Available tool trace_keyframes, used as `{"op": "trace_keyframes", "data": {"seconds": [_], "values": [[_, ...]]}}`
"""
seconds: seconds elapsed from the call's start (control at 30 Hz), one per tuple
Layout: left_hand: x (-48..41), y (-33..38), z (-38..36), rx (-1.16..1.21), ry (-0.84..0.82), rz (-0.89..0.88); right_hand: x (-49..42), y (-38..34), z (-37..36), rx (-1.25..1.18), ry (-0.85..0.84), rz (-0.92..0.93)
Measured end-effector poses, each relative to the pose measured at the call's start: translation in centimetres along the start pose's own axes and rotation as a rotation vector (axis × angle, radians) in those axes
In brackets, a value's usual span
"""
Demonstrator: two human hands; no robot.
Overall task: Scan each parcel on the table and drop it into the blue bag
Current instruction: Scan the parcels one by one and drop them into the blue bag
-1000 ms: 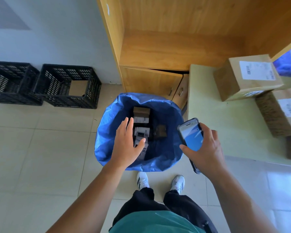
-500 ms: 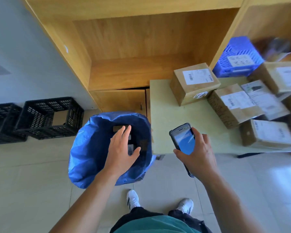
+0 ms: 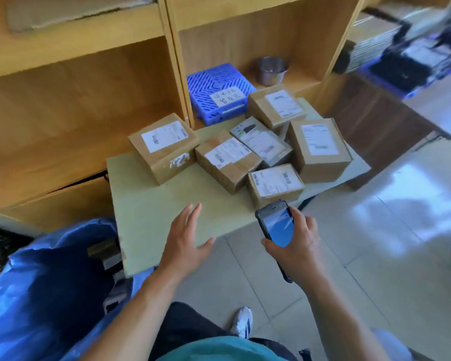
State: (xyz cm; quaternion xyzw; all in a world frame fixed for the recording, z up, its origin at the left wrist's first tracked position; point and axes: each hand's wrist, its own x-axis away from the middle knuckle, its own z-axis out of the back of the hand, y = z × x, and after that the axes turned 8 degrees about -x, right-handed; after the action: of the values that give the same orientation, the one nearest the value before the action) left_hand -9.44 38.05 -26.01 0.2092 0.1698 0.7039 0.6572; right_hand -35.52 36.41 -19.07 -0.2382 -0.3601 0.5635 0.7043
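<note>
On matte table, boxy cardboard parcels

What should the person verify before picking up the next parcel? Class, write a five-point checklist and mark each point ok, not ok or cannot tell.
1. Left hand free: ok, fingers spread, holding nothing, over the near edge of the table.
2. Phone ready: ok, gripped in the right hand, screen lit.
3. Parcels waiting on the table: ok, several boxes.
4. Nearest parcel label up: ok, barcodes show on top.
5. Blue bag open: ok, mouth gapes at the left beside the table; room left inside: cannot tell.
</note>
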Motion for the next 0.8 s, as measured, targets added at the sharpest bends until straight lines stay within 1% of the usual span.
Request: {"op": "trace_keyframes", "data": {"seconds": [0.13, 0.2, 0.3, 0.47, 0.63, 0.8], "values": [[-3.3, 3.9, -2.5, 0.014, -0.071, -0.095, -1.2, 3.2, 2.7, -0.009, 0.024, -0.114], [-5.6, 5.2, -3.6, -0.003, -0.106, -0.148, -2.1, 4.7, 3.3, -0.043, 0.068, -0.149], [-10.1, 6.2, -4.7, -0.085, -0.149, -0.200, -3.4, 6.2, 4.0, -0.073, 0.141, -0.176], [-18.1, 8.8, -7.1, -0.289, -0.299, -0.295, -6.3, 7.3, 6.5, -0.043, 0.160, -0.264], [-23.3, 11.4, -9.4, -0.481, -0.416, -0.287, -10.2, 7.3, 8.4, -0.093, 0.188, -0.287], [-24.9, 11.3, -10.7, -0.643, -0.547, -0.278, -12.6, 6.8, 8.3, -0.109, 0.207, -0.274]]}}
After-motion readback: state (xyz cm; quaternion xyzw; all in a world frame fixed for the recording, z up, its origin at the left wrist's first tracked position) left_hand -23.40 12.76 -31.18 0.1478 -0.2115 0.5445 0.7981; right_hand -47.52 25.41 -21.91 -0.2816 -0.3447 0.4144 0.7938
